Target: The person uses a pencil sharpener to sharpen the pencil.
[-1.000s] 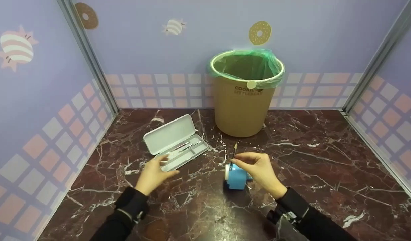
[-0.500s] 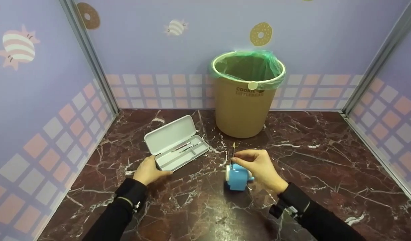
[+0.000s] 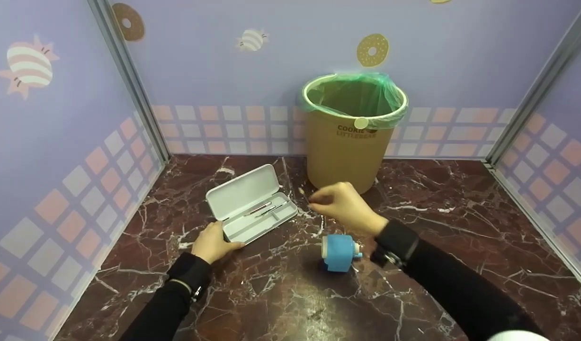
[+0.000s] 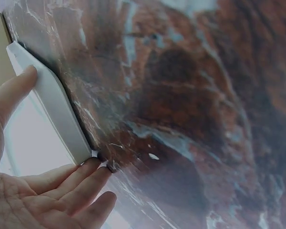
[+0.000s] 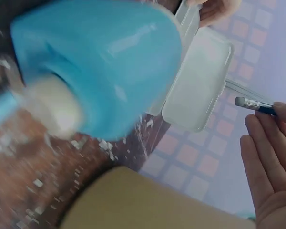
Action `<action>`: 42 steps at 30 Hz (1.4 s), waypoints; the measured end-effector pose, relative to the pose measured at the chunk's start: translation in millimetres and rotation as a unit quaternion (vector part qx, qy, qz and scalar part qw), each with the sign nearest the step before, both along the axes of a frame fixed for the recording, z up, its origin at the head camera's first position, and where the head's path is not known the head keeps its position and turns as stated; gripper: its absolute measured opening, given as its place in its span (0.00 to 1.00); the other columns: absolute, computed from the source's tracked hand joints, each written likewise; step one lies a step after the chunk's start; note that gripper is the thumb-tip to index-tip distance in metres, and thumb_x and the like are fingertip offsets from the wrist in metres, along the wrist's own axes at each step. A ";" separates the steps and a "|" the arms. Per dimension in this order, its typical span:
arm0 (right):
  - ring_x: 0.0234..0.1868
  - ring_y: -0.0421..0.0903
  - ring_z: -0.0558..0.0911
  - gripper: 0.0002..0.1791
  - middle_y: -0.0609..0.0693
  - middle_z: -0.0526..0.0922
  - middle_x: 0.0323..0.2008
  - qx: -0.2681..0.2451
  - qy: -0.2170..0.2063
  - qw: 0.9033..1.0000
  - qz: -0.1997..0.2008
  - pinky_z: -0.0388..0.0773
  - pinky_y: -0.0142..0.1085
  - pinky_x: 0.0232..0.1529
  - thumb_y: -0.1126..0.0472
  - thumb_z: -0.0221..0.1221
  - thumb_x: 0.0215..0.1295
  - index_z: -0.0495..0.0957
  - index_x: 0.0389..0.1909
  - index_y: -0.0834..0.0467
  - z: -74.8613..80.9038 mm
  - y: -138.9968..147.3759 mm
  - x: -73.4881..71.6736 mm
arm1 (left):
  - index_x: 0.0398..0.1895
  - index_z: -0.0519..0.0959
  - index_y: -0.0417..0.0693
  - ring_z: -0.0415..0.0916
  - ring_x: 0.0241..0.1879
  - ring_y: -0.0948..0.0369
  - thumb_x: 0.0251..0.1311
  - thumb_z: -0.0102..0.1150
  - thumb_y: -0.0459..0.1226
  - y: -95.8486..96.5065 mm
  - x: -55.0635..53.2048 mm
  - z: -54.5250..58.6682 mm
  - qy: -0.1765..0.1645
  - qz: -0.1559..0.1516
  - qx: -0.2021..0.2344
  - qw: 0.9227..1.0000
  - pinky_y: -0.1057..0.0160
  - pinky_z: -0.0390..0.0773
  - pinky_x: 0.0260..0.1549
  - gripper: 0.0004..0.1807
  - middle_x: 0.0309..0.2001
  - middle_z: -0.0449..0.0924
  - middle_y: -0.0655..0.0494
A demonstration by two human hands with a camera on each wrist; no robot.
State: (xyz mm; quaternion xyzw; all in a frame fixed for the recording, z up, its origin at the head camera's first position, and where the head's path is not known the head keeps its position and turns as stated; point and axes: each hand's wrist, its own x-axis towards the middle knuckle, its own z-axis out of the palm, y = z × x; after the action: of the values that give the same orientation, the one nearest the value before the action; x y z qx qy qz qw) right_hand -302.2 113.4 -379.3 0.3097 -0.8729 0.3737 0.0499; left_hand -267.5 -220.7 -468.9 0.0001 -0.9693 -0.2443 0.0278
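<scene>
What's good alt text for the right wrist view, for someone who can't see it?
A right hand pinches a pencil, eraser end showing, while a blue pencil sharpener fills the upper left. Also visible: an open white pencil case, the left hand at one end, and part of a tan trash bin.

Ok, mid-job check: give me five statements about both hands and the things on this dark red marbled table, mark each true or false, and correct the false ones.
1. The right hand pinches a blue pencil with a grey eraser. True.
2. The long white hinged pencil case lies open, with two slim pencils showing inside. True.
3. The left hand is well clear of the pencil case. False: the left hand grips one end of it.
4. The tall tan bin with a green liner stands behind the blue plastic sharpener. True.
5. A pencil sticks out of the sharpener. False: none shows in it.
</scene>
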 end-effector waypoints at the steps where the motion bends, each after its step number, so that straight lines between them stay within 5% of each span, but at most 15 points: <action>1: 0.39 0.49 0.91 0.10 0.56 0.92 0.42 0.017 0.019 1.000 0.007 0.87 0.38 0.47 0.61 0.69 0.62 0.89 0.42 0.60 2.0 -5.9 -4.3 | 0.54 0.75 0.26 0.80 0.51 0.34 0.48 0.78 0.50 -0.1 0.2 0.3 0.003 0.001 -0.001 1.000 0.38 0.78 0.54 0.41 0.50 0.81 0.30; 5: 0.36 0.49 0.91 0.07 0.53 0.93 0.38 0.102 0.100 0.989 0.031 0.87 0.42 0.46 0.62 0.69 0.62 0.90 0.40 0.58 4.0 -30.3 -20.7 | 0.52 0.76 0.28 0.80 0.49 0.36 0.48 0.78 0.52 -3.3 -2.8 -6.9 0.021 0.000 -0.006 1.000 0.39 0.78 0.52 0.40 0.48 0.81 0.31; 9: 0.32 0.50 0.89 0.04 0.51 0.92 0.32 0.201 0.168 0.963 0.056 0.86 0.45 0.39 0.63 0.66 0.62 0.89 0.33 0.57 1.8 -52.2 -33.1 | 0.52 0.76 0.28 0.81 0.49 0.36 0.48 0.78 0.53 -4.4 -3.3 -8.6 0.023 -0.002 -0.008 1.000 0.40 0.79 0.52 0.40 0.48 0.81 0.31; 12: 0.28 0.51 0.87 0.05 0.50 0.89 0.28 0.270 0.234 0.931 0.072 0.83 0.46 0.33 0.64 0.63 0.62 0.85 0.27 0.57 -0.7 -66.6 -40.9 | 0.53 0.76 0.26 0.80 0.50 0.36 0.48 0.78 0.51 -2.7 0.2 -1.8 0.012 -0.002 -0.006 1.000 0.40 0.78 0.53 0.41 0.50 0.81 0.30; 18: 0.23 0.45 0.85 0.11 0.46 0.88 0.25 0.368 0.381 0.844 0.082 0.82 0.41 0.25 0.69 0.60 0.60 0.84 0.22 0.53 -10.1 -90.7 -56.1 | 0.54 0.75 0.27 0.81 0.49 0.37 0.48 0.78 0.50 -2.8 -0.5 -2.8 0.015 -0.004 -0.012 1.000 0.40 0.79 0.51 0.40 0.49 0.81 0.31; 20: 0.23 0.43 0.85 0.13 0.44 0.89 0.25 0.387 0.401 0.826 0.083 0.82 0.39 0.25 0.69 0.59 0.61 0.85 0.21 0.51 -10.8 -99.0 -59.8 | 0.53 0.75 0.27 0.81 0.48 0.38 0.48 0.78 0.50 -3.0 -0.8 -2.6 0.018 -0.004 -0.011 1.000 0.40 0.79 0.51 0.40 0.49 0.82 0.31; 31: 0.25 0.40 0.85 0.14 0.42 0.89 0.27 0.422 0.411 0.803 0.090 0.83 0.35 0.28 0.66 0.59 0.63 0.85 0.23 0.47 -30.5 -142.7 -73.9 | 0.51 0.77 0.29 0.82 0.46 0.40 0.47 0.78 0.50 -3.8 -2.1 -3.8 0.025 -0.004 -0.019 0.999 0.41 0.79 0.48 0.39 0.46 0.82 0.34; 38: 0.30 0.40 0.88 0.10 0.41 0.91 0.32 0.439 0.377 0.810 0.092 0.85 0.35 0.33 0.53 0.59 0.64 0.88 0.29 0.46 -54.2 -160.2 -77.4 | 0.52 0.77 0.29 0.82 0.46 0.41 0.48 0.78 0.51 -1.2 -3.8 -3.0 0.018 -0.008 -0.018 1.000 0.42 0.80 0.48 0.39 0.46 0.82 0.35; 42: 0.31 0.40 0.88 0.08 0.40 0.91 0.33 0.452 0.371 0.805 0.096 0.86 0.34 0.33 0.54 0.61 0.63 0.88 0.31 0.45 -65.5 -165.1 -78.6 | 0.52 0.77 0.29 0.82 0.45 0.41 0.48 0.78 0.50 -2.3 -3.8 -3.2 0.017 -0.007 -0.019 1.000 0.42 0.80 0.47 0.38 0.45 0.82 0.35</action>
State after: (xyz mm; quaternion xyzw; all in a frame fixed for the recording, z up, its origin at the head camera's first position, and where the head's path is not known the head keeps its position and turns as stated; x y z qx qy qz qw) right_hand -380.7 -51.6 -444.8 0.4940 -0.8240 -0.2039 0.1881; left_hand -271.4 -223.0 -472.1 -0.0119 -0.9730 -0.2265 0.0428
